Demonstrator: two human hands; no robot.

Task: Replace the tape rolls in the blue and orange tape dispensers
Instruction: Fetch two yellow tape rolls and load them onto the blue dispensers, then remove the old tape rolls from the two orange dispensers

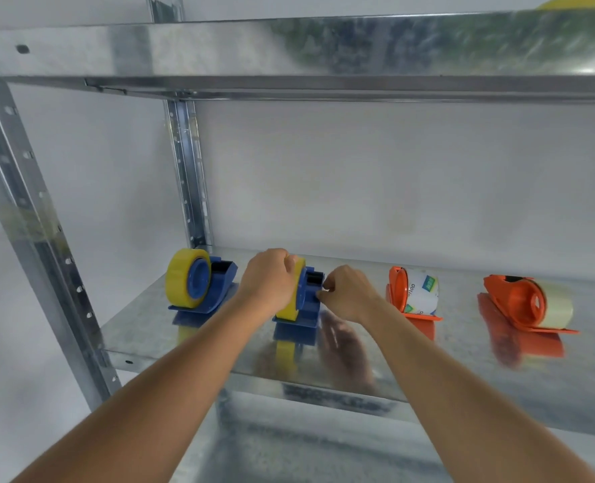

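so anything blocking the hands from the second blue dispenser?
Nothing visible. The left hand is already on the yellow roll in the second blue dispenser; the right hand pinches at its front, near the cutter. The neighbouring dispensers stand clear on either side.

Blue dispensers (219, 291) (308, 301), yellow tape rolls (181, 282) (291, 301). Orange dispensers (399, 291) (514, 301): one white roll (423, 291) with green-and-blue printed marks, one pale translucent cream roll (555, 305). Mottled silver-grey galvanised shelf (184, 343). White wall (393, 176).
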